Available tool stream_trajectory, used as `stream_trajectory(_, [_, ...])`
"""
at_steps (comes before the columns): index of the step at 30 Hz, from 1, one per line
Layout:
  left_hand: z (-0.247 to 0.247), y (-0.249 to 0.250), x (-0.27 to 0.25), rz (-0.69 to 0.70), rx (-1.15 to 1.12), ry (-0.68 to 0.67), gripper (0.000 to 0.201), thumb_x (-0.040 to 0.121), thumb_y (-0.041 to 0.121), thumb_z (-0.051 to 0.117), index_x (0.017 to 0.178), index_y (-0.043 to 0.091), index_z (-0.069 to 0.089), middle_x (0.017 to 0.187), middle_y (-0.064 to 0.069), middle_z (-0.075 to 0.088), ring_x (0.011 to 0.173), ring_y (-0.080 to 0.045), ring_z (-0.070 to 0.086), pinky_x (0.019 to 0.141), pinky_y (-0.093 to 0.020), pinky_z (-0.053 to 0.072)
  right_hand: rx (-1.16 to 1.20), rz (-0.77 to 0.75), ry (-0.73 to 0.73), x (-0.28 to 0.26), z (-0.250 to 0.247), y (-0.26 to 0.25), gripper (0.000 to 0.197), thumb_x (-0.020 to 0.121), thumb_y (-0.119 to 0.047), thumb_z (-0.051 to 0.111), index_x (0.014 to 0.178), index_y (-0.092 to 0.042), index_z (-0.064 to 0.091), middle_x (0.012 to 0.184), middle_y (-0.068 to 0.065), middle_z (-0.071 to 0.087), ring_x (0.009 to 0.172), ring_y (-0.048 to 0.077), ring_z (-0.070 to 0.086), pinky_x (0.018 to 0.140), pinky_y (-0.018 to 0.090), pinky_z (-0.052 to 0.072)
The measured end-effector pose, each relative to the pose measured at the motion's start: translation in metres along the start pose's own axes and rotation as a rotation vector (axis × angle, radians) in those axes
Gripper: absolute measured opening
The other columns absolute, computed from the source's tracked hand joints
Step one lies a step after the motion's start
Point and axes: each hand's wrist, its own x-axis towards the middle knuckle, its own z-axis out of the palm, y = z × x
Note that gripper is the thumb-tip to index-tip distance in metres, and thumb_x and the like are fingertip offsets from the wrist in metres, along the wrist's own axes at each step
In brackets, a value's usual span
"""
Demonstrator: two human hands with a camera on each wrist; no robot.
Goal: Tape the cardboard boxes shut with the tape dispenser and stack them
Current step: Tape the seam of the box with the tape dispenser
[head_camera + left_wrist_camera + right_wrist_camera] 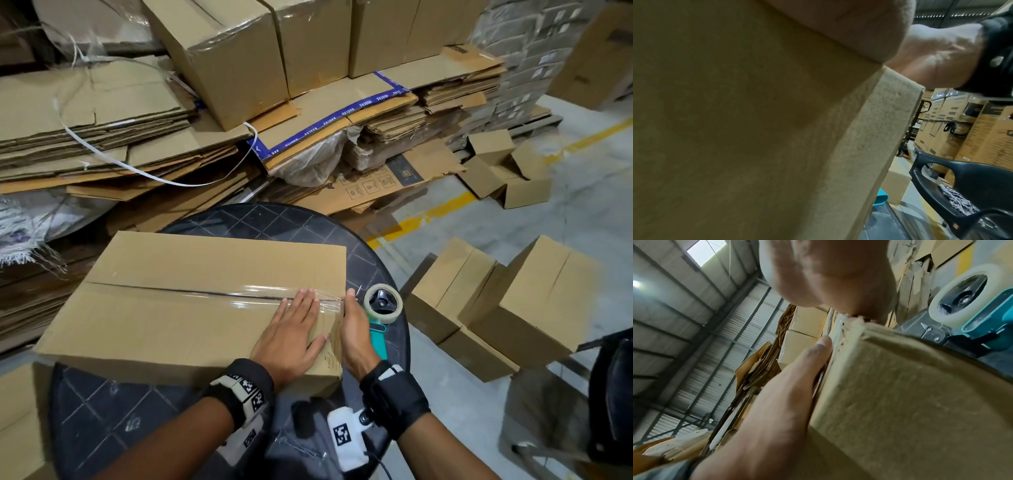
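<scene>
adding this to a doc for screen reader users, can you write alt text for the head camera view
Both hands press clear tape onto a cardboard box on a round black table: left hand flat on top, right hand at its end. A teal tape dispenser lies beside it, with flattened cardboard behind.

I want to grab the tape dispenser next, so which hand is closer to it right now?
Right. The right hand is at the box's end, right beside the tape dispenser lying on the table. The left hand lies flat on the box top, farther away.
</scene>
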Motion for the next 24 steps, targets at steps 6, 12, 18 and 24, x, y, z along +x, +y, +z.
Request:
stream_trajectory(6, [0.002,-0.001,0.002,-0.001,-0.016,0.012,0.067,0.104,0.049,0.015,0.16,0.014,0.001,0.167,-0.001,-0.012,0.152,-0.012,-0.019,0.124,-0.036,-0.01,-0.248,-0.129,-0.034,-0.006,-0.012,0.012,0.073,0.09,-0.072,0.033,0.125,-0.018,0.067,0.123,-0.004,0.07,0.116,0.008,0.064,0.106,0.034,0.046])
stream_trajectory(12, [0.001,-0.001,0.004,-0.003,-0.018,-0.013,0.068,0.102,0.047,0.011,0.16,0.013,0.001,0.167,-0.002,-0.012,0.152,-0.013,-0.018,0.124,-0.038,-0.01,-0.395,-0.114,-0.103,0.008,-0.02,-0.011,0.052,0.109,-0.042,0.03,0.109,-0.011,0.072,0.104,0.001,0.075,0.099,0.014,0.069,0.086,0.023,0.053])
stream_trajectory(18, [0.002,-0.003,0.0,-0.003,-0.01,-0.023,0.082,0.089,0.051,-0.008,0.16,0.012,-0.001,0.167,-0.003,-0.012,0.153,-0.014,-0.016,0.124,-0.037,-0.009,-0.479,-0.051,-0.204,0.015,-0.023,-0.01,0.051,0.109,-0.042,0.032,0.117,-0.008,0.069,0.114,0.009,0.074,0.109,0.023,0.069,0.098,0.038,0.054])
stream_trajectory(24, [-0.01,-0.032,-0.008,-0.172,-0.119,-0.019,0.083,0.093,0.059,-0.008,0.16,0.012,0.001,0.168,-0.001,-0.008,0.153,-0.013,-0.014,0.124,-0.039,-0.008,-0.501,-0.227,-0.203,-0.007,-0.006,-0.001,0.039,0.108,-0.036,0.036,0.129,-0.015,0.061,0.121,0.002,0.071,0.114,0.017,0.066,0.102,0.041,0.051])
